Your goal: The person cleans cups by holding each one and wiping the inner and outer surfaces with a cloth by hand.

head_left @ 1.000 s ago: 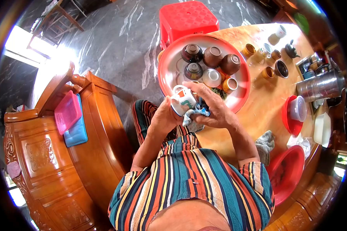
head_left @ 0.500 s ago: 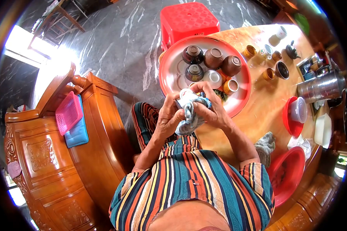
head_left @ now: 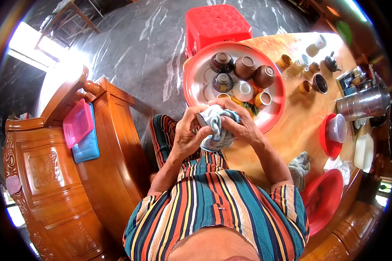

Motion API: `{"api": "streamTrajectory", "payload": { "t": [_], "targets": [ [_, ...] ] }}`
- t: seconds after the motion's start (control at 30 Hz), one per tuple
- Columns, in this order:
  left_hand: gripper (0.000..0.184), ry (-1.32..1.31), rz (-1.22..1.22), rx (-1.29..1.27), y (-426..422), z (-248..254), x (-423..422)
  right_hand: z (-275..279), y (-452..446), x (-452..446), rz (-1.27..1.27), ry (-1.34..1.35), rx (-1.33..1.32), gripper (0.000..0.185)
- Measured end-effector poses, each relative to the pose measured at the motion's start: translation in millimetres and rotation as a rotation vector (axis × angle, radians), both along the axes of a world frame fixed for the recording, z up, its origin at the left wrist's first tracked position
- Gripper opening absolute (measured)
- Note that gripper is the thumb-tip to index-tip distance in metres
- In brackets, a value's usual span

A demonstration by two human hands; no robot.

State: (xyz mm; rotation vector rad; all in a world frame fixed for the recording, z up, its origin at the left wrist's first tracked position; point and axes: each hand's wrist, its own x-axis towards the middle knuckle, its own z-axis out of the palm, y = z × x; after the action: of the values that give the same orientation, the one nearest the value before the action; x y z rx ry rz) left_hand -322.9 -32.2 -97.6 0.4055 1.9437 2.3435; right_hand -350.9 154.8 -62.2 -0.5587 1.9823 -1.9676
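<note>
The left hand grips the white mug near the round red-rimmed tray; the right hand clasps the cloth, now covering the mug's previously exposed side, suggesting wiping.

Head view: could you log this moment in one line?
left hand: holding mug | right hand: holding cloth against mug | tray: several cups

The crumpled grey-blue fabric cloth is showing, apparently, a brighter blue edge. The round red-rimmed tray is displaying white inside. The striped fabric shirt is combining teal, orange and cream.
</note>
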Motion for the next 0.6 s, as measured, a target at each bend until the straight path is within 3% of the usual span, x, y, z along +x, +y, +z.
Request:
{"api": "streamTrajectory", "payload": {
  "t": [0.03,0.07,0.17,0.3,0.5,0.6],
  "targets": [
    [0.044,-0.077,-0.011,0.197,3,0,1,4,0,2,0.006,0.018,-0.029,0.047],
    [0.042,-0.127,-0.014,0.265,0,2,-1,8,-2,4,0.030,0.086,-0.064,0.058],
    [0.041,-0.267,-0.033,0.515,-7,5,-7,7,-8,9,0.006,0.191,0.050,0.065],
    [0.042,-0.243,-0.013,0.279,-14,-9,-11,10,-10,11,-0.043,0.180,0.218,0.073],
    [0.046,-0.679,0.067,0.686,2,1,-3,-2,-11,10,-0.147,0.375,0.266,0.064],
    [0.042,-0.468,0.037,0.593,2,2,-2,1,-12,11,-0.158,0.341,0.242,0.061]
  ]
}}
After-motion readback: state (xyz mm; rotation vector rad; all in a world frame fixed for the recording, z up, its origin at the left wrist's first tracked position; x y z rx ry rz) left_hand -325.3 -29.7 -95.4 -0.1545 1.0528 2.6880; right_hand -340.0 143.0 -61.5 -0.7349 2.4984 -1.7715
